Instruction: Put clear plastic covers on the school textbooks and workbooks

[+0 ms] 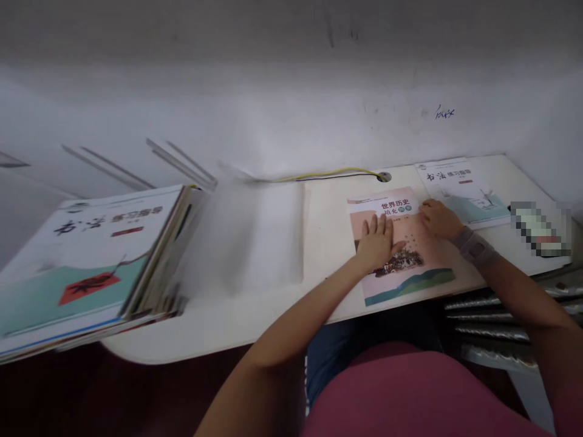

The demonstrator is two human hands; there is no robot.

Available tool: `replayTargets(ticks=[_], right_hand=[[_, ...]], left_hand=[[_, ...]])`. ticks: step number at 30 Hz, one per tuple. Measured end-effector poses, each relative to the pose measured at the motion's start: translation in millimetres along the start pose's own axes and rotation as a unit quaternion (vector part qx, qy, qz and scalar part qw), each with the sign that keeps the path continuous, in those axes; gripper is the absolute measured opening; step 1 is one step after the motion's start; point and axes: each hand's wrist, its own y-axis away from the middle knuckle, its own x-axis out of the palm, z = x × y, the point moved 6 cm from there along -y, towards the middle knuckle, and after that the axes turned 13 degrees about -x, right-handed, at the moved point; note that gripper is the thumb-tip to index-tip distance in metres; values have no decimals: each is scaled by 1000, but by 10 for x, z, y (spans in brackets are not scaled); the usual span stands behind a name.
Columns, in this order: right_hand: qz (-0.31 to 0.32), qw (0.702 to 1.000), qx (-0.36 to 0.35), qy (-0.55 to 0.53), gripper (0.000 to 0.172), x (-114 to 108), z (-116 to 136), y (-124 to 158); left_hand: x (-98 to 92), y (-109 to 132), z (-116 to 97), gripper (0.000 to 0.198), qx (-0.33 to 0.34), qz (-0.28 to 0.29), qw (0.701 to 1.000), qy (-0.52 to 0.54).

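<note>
A pink booklet (410, 230) with Chinese characters and a green hill along its bottom lies on the white table. My left hand (376, 243) rests flat on its cover, fingers spread and the thumb out to the side. At the booklet's upper right edge is my right hand (439, 218), palm down with loosely bent fingers touching the cover. A band circles my right wrist. Just beyond that hand lies a white and teal calligraphy workbook (471, 197), partly covered by my fingers and wrist.
At the left a thick stack of books (100, 255) is topped by a similar calligraphy workbook. A blurred whitish transparent sheet (259, 237) lies mid-table. Yellow and dark wires (337, 174) run along the wall into a hole. A pixelated object (540, 230) sits at the right end.
</note>
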Motion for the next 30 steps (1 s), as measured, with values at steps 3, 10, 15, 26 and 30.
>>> replayTargets(ticks=[3,10,15,26,30], right_hand=[[47,990,-125,38,31,67,347,-23],[181,890,-417,26,44,446,1254,404],[157,907,-385,64,55,485,878,23],[100,972,-160,137,60,500,6,-1049],[74,976,-142,148,63,446,227,-446]], left_hand=[[12,282,-364,77,170,13,985,23],[99,820,-763,69,390,38,916,85],[67,827,-744,72,403,41,909,97],[93,803,-748,81,403,46,911,77],[55,792,-747,76,398,16,913,87]])
